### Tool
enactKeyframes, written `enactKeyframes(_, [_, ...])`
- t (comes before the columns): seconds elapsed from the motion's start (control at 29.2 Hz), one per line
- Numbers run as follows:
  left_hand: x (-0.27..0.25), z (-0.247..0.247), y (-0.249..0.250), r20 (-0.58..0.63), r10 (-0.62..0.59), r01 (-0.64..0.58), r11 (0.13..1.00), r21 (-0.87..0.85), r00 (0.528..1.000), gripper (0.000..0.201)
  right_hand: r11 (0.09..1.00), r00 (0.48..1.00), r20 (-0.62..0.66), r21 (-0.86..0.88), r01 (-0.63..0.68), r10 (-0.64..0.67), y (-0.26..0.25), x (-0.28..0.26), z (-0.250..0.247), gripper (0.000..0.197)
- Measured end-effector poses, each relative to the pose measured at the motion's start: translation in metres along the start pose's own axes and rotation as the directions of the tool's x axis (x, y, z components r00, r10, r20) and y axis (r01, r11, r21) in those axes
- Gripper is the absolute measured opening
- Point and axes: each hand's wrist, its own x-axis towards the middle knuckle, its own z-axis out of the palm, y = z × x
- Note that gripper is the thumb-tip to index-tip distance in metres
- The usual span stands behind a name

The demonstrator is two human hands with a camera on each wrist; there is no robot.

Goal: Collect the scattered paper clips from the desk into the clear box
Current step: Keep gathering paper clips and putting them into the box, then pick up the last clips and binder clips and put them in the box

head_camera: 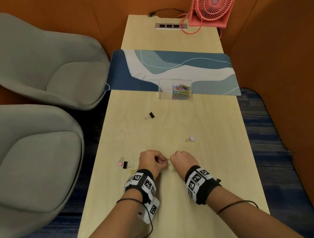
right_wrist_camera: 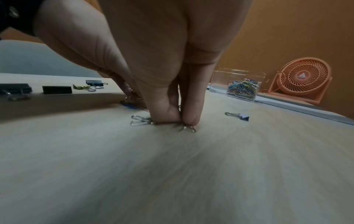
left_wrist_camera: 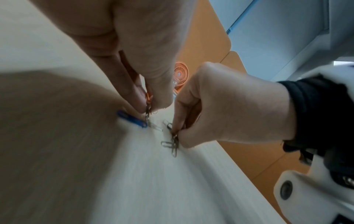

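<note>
Both hands down on the desk (head_camera: 172,125), left hand (left_wrist_camera: 145,50) and right hand (right_wrist_camera: 172,60) each pinching silver paper clips (right_wrist_camera: 140,120) lying flat (can't count them), the clear box (head_camera: 175,88) well beyond holding one colourful heap.

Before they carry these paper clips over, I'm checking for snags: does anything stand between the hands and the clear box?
Nothing visible does. A black binder clip and a lilac one lie off to either side.

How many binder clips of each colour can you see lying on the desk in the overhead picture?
Black binder clips: 2
Pink binder clip: 1
Lilac binder clip: 1
Yellow binder clip: 1
Total: 5
</note>
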Motion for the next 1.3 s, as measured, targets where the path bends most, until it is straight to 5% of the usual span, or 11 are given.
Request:
enactKeyframes(0.17, [0.02,-0.016,0.01,-0.079,0.006,-0.015,0.994,-0.111,0.997,0.011,0.983,0.994,-0.008,0.151,-0.106,0.108,0.02,0.014,-0.007,0.014])
enactKeyframes(0.27, [0.035,-0.027,0.025,-0.121,0.01,-0.027,0.989,-0.147,0.993,0.013,0.838,0.96,0.007,0.486,-0.248,0.28,0.049,0.022,-0.003,0.005])
enactKeyframes(0.38, [0.06,-0.039,0.045,-0.165,0.02,-0.05,0.981,-0.185,0.986,0.012,0.402,0.914,0.099,0.876,-0.267,0.392,0.081,0.023,-0.006,0.005])
enactKeyframes(0.48, [0.09,-0.054,0.071,-0.193,0.058,-0.104,0.966,-0.237,0.979,0.01,-0.078,0.898,0.172,0.985,-0.154,0.405,0.107,0.029,-0.024,0.006])
enactKeyframes(0.55, [0.112,-0.062,0.089,-0.22,0.097,-0.152,0.955,-0.253,0.971,0.008,-0.301,0.904,0.167,0.953,-0.045,0.394,0.122,0.036,-0.043,0.005])
enactKeyframes(0.62, [0.142,-0.065,0.106,-0.26,0.136,-0.203,0.946,-0.252,0.956,0.007,-0.427,0.902,0.127,0.902,0.068,0.413,0.14,0.048,-0.063,0.005])
enactKeyframes(0.79, [0.215,-0.057,0.137,-0.311,0.256,-0.33,0.919,-0.215,0.915,0.006,-0.513,0.861,0.048,0.82,0.256,0.507,0.179,0.084,-0.098,0.007])
enactKeyframes(1.09, [0.275,-0.012,0.126,-0.139,0.402,-0.407,0.914,-0.009,0.905,0.008,-0.542,0.797,0.068,0.767,0.343,0.6,0.208,0.13,-0.099,0.008])
enactKeyframes(1.3, [0.274,-0.011,0.119,-0.111,0.457,-0.456,0.889,0.041,0.882,0.008,-0.434,0.726,0.052,0.831,0.35,0.686,0.209,0.145,-0.099,0.009])
